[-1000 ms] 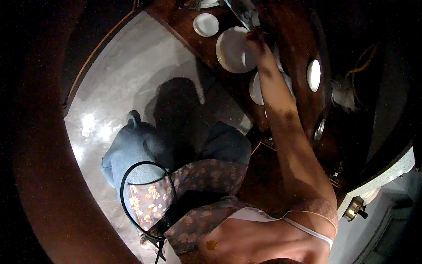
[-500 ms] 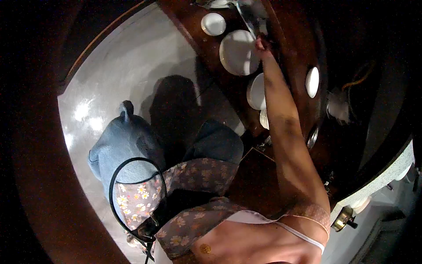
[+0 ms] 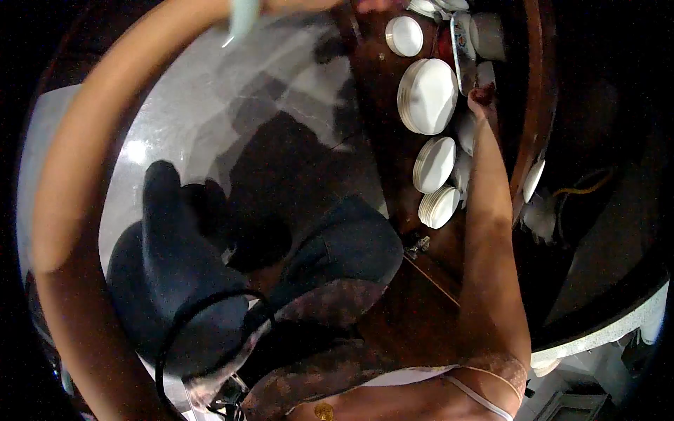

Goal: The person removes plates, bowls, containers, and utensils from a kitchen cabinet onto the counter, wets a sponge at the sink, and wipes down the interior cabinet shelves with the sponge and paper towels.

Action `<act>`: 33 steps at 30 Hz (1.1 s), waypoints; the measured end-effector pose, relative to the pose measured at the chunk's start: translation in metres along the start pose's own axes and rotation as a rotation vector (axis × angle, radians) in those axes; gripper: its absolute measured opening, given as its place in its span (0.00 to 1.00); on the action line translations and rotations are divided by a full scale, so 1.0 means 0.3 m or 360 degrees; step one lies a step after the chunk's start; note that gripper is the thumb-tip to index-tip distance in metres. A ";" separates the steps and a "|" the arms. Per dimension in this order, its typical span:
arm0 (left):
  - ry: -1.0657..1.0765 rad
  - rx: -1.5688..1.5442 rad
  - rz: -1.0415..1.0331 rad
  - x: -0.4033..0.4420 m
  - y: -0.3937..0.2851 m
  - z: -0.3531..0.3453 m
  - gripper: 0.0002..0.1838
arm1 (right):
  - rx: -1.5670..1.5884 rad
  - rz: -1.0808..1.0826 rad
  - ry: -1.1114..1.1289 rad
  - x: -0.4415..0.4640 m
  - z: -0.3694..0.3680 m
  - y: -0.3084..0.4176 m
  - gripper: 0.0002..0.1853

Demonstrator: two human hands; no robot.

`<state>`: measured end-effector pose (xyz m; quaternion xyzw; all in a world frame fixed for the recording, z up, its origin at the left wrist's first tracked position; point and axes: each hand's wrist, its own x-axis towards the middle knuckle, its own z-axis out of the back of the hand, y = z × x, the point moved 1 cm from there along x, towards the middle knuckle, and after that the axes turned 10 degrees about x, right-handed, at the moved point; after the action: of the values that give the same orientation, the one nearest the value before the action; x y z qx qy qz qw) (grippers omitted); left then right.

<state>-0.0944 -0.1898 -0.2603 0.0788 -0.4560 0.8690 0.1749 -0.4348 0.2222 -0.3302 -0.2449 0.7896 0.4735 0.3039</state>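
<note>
The fingers of the right hand [image 3: 481,100] are curling in shadow at the near end of a long shiny packet [image 3: 462,52]; whether they are gripping it or only resting against it, and how wide they are spreading, I cannot tell. From these fingers the packet is lying outward, away from the body, its long axis running nearly in line with the forearm. The right hand is plainly the nearer one, since the left hand [image 3: 372,5] is showing only as a blur at the top edge, well apart from the packet, with any hold it has hidden. Just past the right fingers a pale block [image 3: 486,72] is sitting beside the packet, and a grey pot [image 3: 488,36] is standing further along on the same side, its inside being too dim to read. On the packet's other side a red thing [image 3: 445,43] is showing, then a white bowl [image 3: 405,36] near the left hand. Nearer the body, the big plates [image 3: 427,97] are standing in a stack just beside the right hand, their top one half shaded; a medium stack [image 3: 434,165] and a small stack [image 3: 439,207] are following in a row toward the body, all resting on the dark counter [image 3: 379,91].
</note>
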 end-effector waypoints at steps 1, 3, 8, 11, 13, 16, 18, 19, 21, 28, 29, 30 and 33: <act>-0.0080 -0.0060 0.0037 -0.064 0.061 -0.095 0.18 | 0.0044 -0.0004 0.0012 0.015 -0.007 0.022 0.13; -0.0242 -0.0178 0.0103 -0.182 0.166 -0.226 0.15 | 0.0095 -0.0013 0.0021 0.037 -0.023 0.041 0.13; 0.0224 -0.0155 0.0439 -0.411 0.116 -0.285 0.17 | 0.0154 -0.0045 0.0040 0.072 -0.064 0.045 0.14; 0.0259 -0.0074 0.0491 -0.460 0.126 -0.291 0.16 | 0.0112 0.0009 -0.0018 0.072 -0.065 0.065 0.14; 0.0306 -0.0050 0.0600 -0.454 0.127 -0.294 0.15 | -0.0045 0.0152 -0.0170 0.088 -0.050 0.073 0.15; 0.0326 0.0028 0.0625 -0.452 0.134 -0.293 0.14 | -0.0374 0.0522 -0.0340 0.028 -0.034 0.044 0.14; 0.0352 0.0029 0.0641 -0.455 0.141 -0.303 0.13 | -0.0462 0.0843 -0.0412 -0.038 0.022 -0.090 0.12; 0.0357 0.0035 0.0647 -0.461 0.142 -0.306 0.13 | -0.0575 0.0770 -0.0289 -0.088 0.047 -0.134 0.10; 0.0361 0.0043 0.0689 -0.466 0.166 -0.334 0.12 | -0.0855 0.0819 -0.0129 -0.166 0.072 -0.247 0.07; 0.0518 0.0009 0.0734 -0.425 0.131 -0.342 0.13 | -0.0686 0.0355 0.0757 -0.184 -0.032 -0.589 0.10; 0.0500 -0.0011 0.0712 -0.430 0.129 -0.356 0.13 | -0.1145 0.0612 0.0696 -0.201 -0.078 -0.631 0.13; 0.0483 -0.0034 0.0689 -0.431 0.129 -0.371 0.13 | -0.1199 0.0629 0.0720 -0.220 -0.129 -0.667 0.14; 0.0458 -0.0051 0.0649 -0.416 0.111 -0.361 0.13 | -0.1296 0.0688 0.0793 -0.255 -0.213 -0.715 0.18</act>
<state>0.0111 -0.1473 -0.3847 -0.1420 -0.4466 0.8813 0.0603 -0.2527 0.0800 -0.3807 -0.2798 0.6225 0.7214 -0.1176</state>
